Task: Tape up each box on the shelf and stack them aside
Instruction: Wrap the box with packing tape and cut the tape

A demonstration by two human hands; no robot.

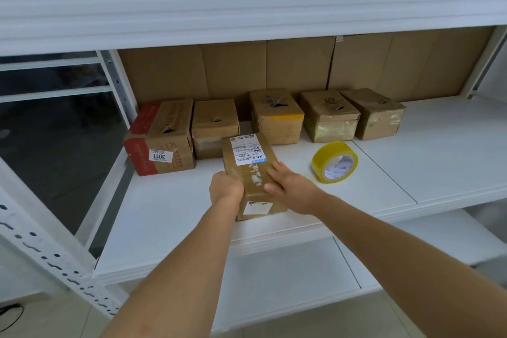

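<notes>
A long brown cardboard box [248, 166] with white shipping labels lies near the front of the white shelf [170, 217]. My left hand [225, 186] grips its near left edge, fingers curled round the side. My right hand [288, 184] lies flat on its top at the near right, fingers straight. A roll of yellow tape [334, 161] stands on the shelf just right of the box, untouched. Behind, several small boxes sit in a row: a red-printed box [160, 137], a plain box [215, 126], a yellow-taped box [277, 116] and two more boxes [354, 115] at the right.
Flattened cardboard [274, 68] lines the shelf's back. An upper shelf board [247, 8] overhangs close above. A perforated upright post [55, 252] stands at the left. Bare shelf surface [439, 145] lies to the right; a lower shelf [288, 277] runs beneath.
</notes>
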